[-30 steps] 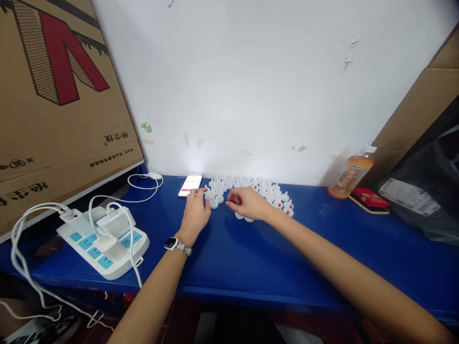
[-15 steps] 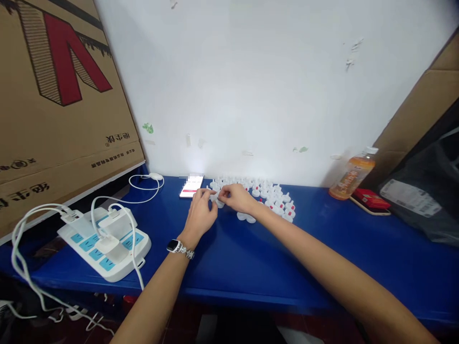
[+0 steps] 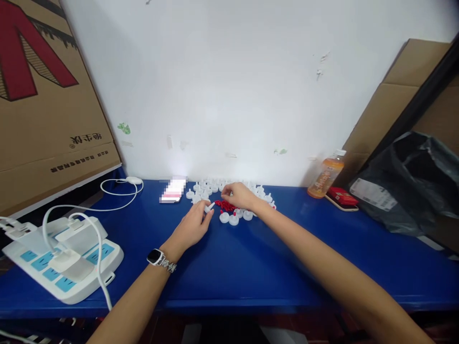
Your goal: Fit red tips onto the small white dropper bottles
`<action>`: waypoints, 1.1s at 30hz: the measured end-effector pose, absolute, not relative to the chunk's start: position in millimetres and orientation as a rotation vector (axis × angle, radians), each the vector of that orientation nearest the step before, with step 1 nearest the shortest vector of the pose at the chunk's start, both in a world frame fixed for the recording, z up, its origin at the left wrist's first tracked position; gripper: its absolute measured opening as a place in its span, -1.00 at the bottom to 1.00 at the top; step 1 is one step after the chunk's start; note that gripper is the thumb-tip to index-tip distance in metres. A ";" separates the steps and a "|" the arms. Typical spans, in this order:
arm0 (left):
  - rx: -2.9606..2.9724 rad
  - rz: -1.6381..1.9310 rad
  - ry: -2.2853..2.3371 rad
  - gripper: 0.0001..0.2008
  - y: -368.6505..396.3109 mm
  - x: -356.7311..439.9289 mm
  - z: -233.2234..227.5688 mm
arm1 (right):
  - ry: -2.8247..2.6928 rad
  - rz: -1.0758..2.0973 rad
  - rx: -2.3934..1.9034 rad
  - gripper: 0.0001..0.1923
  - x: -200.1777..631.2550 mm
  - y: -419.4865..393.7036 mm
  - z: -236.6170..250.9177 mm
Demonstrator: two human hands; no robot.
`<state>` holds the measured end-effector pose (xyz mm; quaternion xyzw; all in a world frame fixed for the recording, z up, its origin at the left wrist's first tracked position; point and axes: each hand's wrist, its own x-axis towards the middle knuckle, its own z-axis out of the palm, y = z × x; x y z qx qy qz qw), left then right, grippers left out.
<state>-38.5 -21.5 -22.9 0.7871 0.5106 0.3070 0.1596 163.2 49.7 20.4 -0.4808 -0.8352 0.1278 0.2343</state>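
My left hand [image 3: 192, 223] is closed on a white nozzle cap [image 3: 210, 207], its narrow spout pointing right and up. My right hand [image 3: 239, 195] hovers at the far edge of a heap of small red tips [image 3: 225, 206]. Its thumb and fingers are bent together, and whatever is between them is too small to make out. Around the heap stand many white caps with upright spouts. Near the front, a white cap [image 3: 234, 219] carries a red tip on its spout. My right hand and forearm hide some of the caps behind.
A phone [image 3: 172, 191] lies left of the caps. A white power strip [image 3: 71, 291] with plugs and cables takes up the left of the blue table [image 3: 229, 272]. To the right are an orange drink bottle [image 3: 325, 176], a red packet [image 3: 340, 195] and a dark plastic bag [image 3: 412, 186].
The view has shifted to the right. My hands, close together before, are now apart: the right is by the red heap, while the left has a white nozzle cap showing between its fingers.
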 end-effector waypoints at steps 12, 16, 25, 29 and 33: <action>2.289 0.792 1.526 -0.66 -19.8 -42.6 -25.0 | -2.657 -0.058 -1.390 -0.91 126.4 65.1 18.4; 2.282 0.821 1.512 -0.64 -22.1 -42.6 -24.3 | -2.439 0.113 -1.313 -0.92 134.0 61.0 18.4; 2.160 0.990 1.302 -0.66 -29.5 -34.5 -15.8 | -1.692 1.032 -0.913 -0.67 146.5 13.0 13.3; 2.160 1.030 1.231 -0.65 -33.4 -31.6 -12.5 | -1.617 1.079 -0.861 -0.64 141.4 0.3 11.0; 2.165 1.040 1.238 -0.65 -34.4 -30.7 -13.2 | -1.485 1.032 -0.880 -0.62 139.7 1.7 8.8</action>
